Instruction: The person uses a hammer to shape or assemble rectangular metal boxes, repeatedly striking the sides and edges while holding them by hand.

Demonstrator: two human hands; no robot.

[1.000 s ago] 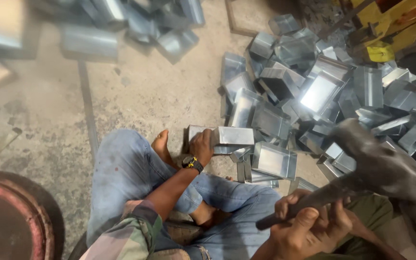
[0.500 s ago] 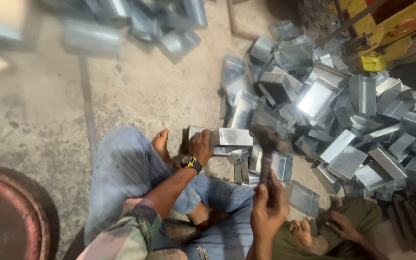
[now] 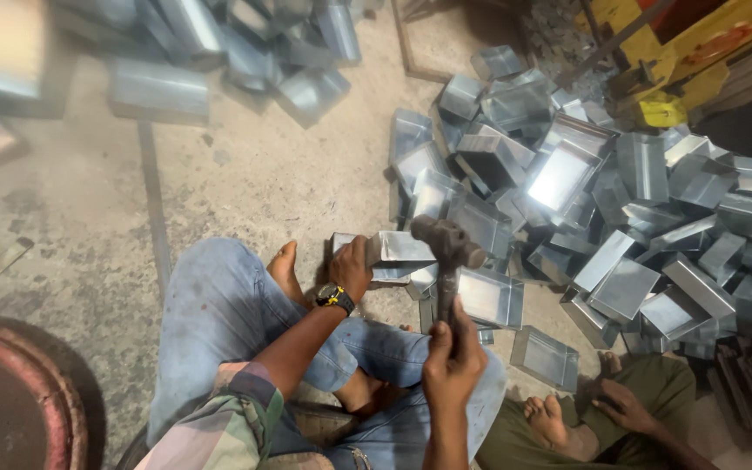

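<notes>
Left hand (image 3: 354,265) clamps a folded sheet-metal box (image 3: 398,251) against the concrete floor (image 3: 245,174) by the knee, right hand (image 3: 453,352) fisted on a hammer (image 3: 446,244) whose head rests on the box, seam apparently unfinished, formed boxes (image 3: 620,200) heaped beyond.

The left hand (image 3: 354,265) reaches forward past the raised knee, arm nearly straight, wrist bent down a little. Its fingers (image 3: 360,252) curl over and press down, thumb tucked beneath them. The right hand (image 3: 454,352) sits nearer the body, forearm rising from the bottom edge, wrist upright. Its fingers (image 3: 472,335) are wrapped tight in a fist, thumb lying across them, knuckles turned to the right.
</notes>
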